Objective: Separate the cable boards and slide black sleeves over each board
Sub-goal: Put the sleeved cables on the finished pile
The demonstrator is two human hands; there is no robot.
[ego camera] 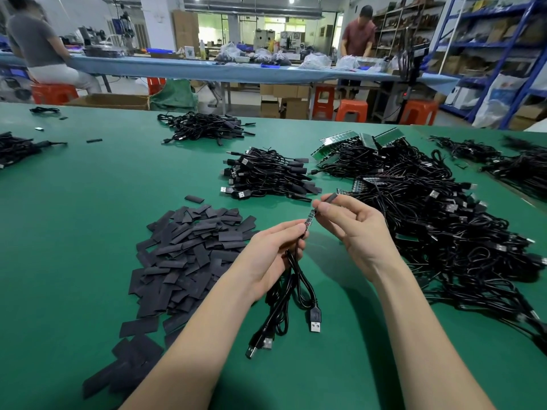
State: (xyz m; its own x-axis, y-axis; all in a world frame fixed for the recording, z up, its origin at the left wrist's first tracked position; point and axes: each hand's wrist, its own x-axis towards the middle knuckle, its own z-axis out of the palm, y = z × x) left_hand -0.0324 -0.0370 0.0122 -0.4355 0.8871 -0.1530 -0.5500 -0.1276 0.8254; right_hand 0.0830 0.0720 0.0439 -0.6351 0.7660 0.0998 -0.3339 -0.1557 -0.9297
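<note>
My left hand [273, 250] grips a small cable board [310, 219] at its lower end, and black USB cables [299, 279] hang from that fist down to the mat. My right hand [352, 223] pinches a black sleeve [329, 198] between thumb and fingers, just above and to the right of the board's tip. The sleeve and the board are close but apart. A heap of flat black sleeves [183, 255] lies left of my left forearm.
A pile of sleeved cables [266, 173] sits beyond my hands. A large tangle of cables with joined green board strips [429, 208] fills the right side. More cable heaps [204, 128] lie farther back on the green mat [88, 187]. Two people work at a far bench.
</note>
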